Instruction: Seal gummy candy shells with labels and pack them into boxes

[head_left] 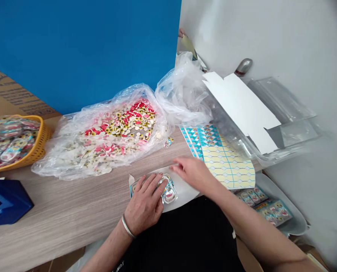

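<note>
My left hand (pixel 146 198) lies palm down with its fingers stretched across a clear plastic blister pack (pixel 170 192). The pack holds small printed pieces in red, yellow and blue, and the fingers cover part of it. More clear plastic with a blue edge shows left of the fingertips. Beneath the pack lies a translucent white sheet (pixel 187 192) at the table's front edge. My right hand (pixel 193 172) is over the sheet's far side, fingers apart and pointing left, with nothing visible in them. A loose small printed piece (pixel 168 142) rests beyond it.
A clear bag (pixel 72 147) full of small pieces lies behind. At left stand a yellow basket (pixel 42 139) of filled packs and a blue tape dispenser (pixel 12 202). Sticker sheets (pixel 227 162), plastic trays (pixel 298 132) and white card (pixel 242 102) are at right, above a tub (pixel 298 223).
</note>
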`<act>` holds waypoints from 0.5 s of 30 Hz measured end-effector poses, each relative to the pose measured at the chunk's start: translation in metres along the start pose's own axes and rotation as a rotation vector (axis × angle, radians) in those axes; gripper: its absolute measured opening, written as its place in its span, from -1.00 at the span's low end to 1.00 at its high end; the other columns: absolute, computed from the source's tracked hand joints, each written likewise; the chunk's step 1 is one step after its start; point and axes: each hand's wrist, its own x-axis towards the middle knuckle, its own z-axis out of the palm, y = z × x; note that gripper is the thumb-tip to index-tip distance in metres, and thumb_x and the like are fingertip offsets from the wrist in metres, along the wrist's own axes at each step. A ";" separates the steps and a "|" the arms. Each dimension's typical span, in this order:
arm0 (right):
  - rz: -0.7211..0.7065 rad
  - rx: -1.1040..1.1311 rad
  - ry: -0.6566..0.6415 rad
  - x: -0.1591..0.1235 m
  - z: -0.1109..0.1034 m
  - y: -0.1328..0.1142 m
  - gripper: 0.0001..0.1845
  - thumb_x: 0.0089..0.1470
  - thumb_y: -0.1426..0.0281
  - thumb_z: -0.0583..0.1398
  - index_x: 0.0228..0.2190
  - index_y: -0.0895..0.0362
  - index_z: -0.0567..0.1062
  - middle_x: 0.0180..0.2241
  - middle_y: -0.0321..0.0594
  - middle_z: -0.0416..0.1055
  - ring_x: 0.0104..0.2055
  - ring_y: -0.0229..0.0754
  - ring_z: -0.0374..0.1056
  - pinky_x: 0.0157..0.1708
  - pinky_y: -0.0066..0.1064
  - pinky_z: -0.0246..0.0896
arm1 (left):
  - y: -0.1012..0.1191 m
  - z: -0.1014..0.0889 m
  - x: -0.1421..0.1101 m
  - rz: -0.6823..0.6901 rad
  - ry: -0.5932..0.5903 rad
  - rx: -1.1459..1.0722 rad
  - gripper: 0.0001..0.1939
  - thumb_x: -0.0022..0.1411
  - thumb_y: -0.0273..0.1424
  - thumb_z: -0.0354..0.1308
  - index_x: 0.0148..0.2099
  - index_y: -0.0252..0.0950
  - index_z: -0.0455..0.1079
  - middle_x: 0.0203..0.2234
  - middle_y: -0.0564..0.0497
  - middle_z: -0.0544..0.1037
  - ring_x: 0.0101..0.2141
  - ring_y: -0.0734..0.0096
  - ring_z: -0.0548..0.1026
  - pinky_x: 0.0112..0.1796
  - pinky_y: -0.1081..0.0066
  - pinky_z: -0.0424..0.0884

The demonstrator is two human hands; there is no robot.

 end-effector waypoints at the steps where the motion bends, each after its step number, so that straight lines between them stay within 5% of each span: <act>1: 0.001 -0.068 0.041 0.018 -0.006 0.008 -0.69 0.35 0.29 0.05 -0.06 0.09 0.54 -0.13 -0.12 0.57 -0.08 -0.09 0.47 -0.14 -0.37 0.23 | 0.000 0.000 0.000 0.002 0.003 0.003 -0.43 0.25 -0.44 0.06 0.32 -0.21 0.27 0.30 -0.10 0.32 0.27 0.08 0.26 0.27 -0.01 0.11; 5: -0.123 -0.279 -0.019 0.092 -0.008 0.031 -0.59 0.24 0.60 0.01 0.02 0.20 0.49 0.07 0.00 0.45 0.12 -0.03 0.33 0.06 -0.32 0.17 | -0.001 0.000 0.001 0.008 0.016 0.017 -0.44 0.27 -0.44 0.05 0.32 -0.20 0.27 0.30 -0.08 0.32 0.27 0.10 0.27 0.28 0.01 0.10; 8: -0.182 -0.298 -0.060 0.123 0.001 0.039 -0.55 0.19 0.59 0.07 0.10 0.25 0.43 0.15 0.03 0.37 0.18 0.00 0.26 0.17 -0.28 0.09 | -0.001 0.000 0.001 0.011 0.018 0.020 -0.44 0.28 -0.44 0.05 0.32 -0.20 0.27 0.31 -0.07 0.31 0.27 0.12 0.27 0.28 0.03 0.09; 12: -0.150 -0.299 -0.074 0.123 0.006 0.046 -0.63 0.23 0.51 0.07 0.02 0.27 0.50 0.05 0.09 0.43 0.14 0.05 0.30 0.13 -0.24 0.13 | -0.001 -0.001 0.000 0.013 0.001 0.013 -0.44 0.28 -0.44 0.06 0.32 -0.15 0.27 0.32 -0.05 0.29 0.29 0.10 0.24 0.29 0.00 0.09; 15: -0.091 -0.298 -0.076 0.097 -0.005 0.046 -0.65 0.26 0.50 0.01 -0.07 0.24 0.54 -0.02 0.08 0.48 0.04 0.03 0.39 0.01 -0.27 0.20 | 0.000 -0.001 0.000 0.013 -0.018 0.010 -0.45 0.29 -0.44 0.06 0.32 -0.12 0.28 0.31 -0.06 0.29 0.30 0.08 0.22 0.29 -0.03 0.08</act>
